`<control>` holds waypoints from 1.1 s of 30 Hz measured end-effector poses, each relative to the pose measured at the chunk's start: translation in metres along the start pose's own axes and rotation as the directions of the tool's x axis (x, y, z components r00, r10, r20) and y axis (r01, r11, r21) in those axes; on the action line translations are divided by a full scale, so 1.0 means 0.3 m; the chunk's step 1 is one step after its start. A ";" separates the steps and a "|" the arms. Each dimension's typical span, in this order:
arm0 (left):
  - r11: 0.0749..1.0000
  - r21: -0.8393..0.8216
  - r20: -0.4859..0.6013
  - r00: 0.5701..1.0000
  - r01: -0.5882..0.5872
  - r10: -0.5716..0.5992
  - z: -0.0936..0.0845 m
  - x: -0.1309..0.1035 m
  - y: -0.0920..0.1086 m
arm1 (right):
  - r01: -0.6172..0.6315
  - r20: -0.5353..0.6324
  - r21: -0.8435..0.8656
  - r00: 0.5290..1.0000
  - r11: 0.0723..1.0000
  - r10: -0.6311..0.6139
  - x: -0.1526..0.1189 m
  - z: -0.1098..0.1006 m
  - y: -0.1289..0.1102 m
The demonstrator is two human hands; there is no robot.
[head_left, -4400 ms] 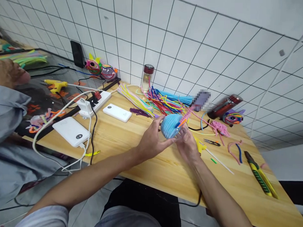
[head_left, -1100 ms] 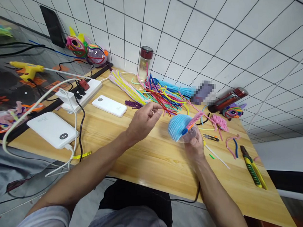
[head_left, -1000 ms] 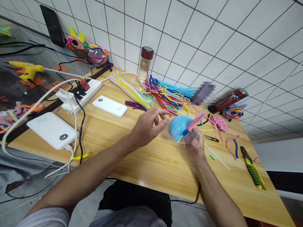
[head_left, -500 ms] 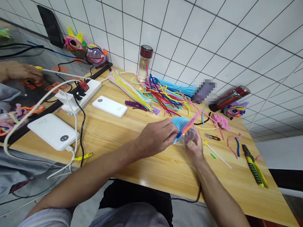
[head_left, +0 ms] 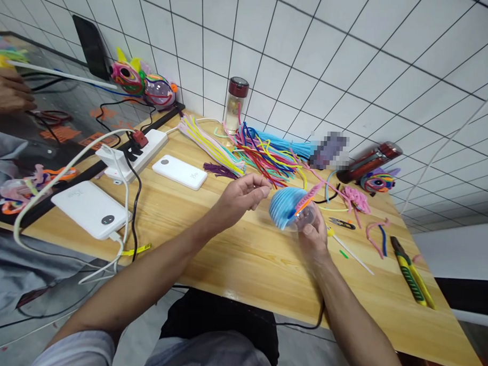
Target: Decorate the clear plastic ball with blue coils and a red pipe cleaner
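Observation:
My right hand (head_left: 315, 233) is closed around a clear plastic ball (head_left: 305, 219). Light blue fuzzy pipe cleaners (head_left: 285, 203) wrap the ball's left half in rows, and a pink and orange strip (head_left: 307, 200) crosses its middle. Just left of the ball, apart from it, my left hand (head_left: 247, 196) hovers over the table with thumb and fingers pinched together. Anything between those fingertips is too small to make out. Behind the hands lies a loose pile of coloured pipe cleaners (head_left: 265, 154).
Snips (head_left: 342, 223), a glue stick (head_left: 351, 252) and pliers (head_left: 409, 274) lie to the right. Power banks (head_left: 179, 171), a power strip (head_left: 144, 153) and cables fill the left. Bottles (head_left: 235, 105) stand and lean by the wall. A co-worker's hand (head_left: 9, 92) shows at far left.
My left hand has moved left and away from the ball, uncovering its blue rows. My right hand still holds the ball in about the same place. The co-worker's hand has shifted left.

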State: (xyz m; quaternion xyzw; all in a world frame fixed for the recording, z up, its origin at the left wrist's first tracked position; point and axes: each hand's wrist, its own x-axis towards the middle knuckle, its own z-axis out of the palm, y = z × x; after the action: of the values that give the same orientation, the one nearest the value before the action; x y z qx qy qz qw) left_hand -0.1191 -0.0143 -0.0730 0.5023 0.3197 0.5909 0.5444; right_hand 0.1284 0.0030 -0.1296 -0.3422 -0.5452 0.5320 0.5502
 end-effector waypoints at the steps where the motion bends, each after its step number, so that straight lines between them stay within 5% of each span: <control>1: 0.999 -0.035 -0.003 1.000 0.019 -0.019 -0.002 0.002 -0.003 | -0.002 0.003 0.006 1.000 1.000 0.002 0.000 0.000 0.000; 15: 0.970 -0.205 -0.042 0.990 0.127 -0.138 -0.021 0.024 -0.032 | 0.002 0.011 -0.009 1.000 1.000 -0.001 0.010 0.009 -0.005; 33: 0.968 -0.241 -0.052 0.995 0.067 -0.082 -0.056 0.048 -0.064 | 0.059 0.036 -0.041 0.998 0.997 -0.058 0.019 0.014 0.018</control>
State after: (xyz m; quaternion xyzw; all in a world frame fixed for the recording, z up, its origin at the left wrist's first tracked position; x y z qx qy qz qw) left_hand -0.1274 0.0063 -0.0922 0.4026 0.2814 0.6193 0.6125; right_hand 0.1221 0.0087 -0.1327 -0.3282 -0.5756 0.5099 0.5487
